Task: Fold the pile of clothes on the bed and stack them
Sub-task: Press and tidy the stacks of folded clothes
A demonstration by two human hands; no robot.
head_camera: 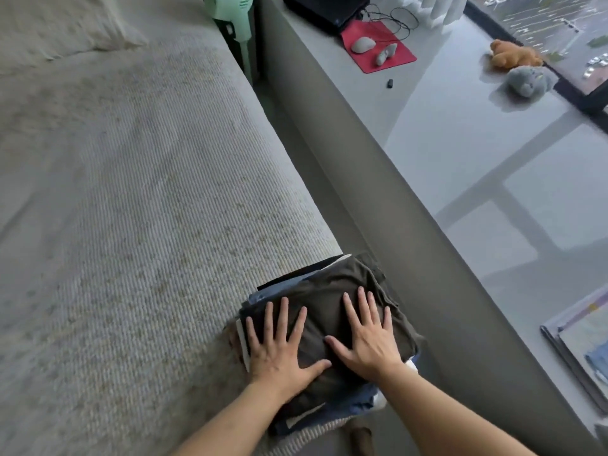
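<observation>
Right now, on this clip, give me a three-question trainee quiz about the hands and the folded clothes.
1. True or false: both the left hand and the right hand lie flat, fingers spread, on the stack of clothes.
2. What colour is the top garment? A) red B) dark brown C) white
3. Fill in: the stack sits at the edge of the ____, next to the grey ledge.

Key: 1 true; 2 B; 3 bed.
</observation>
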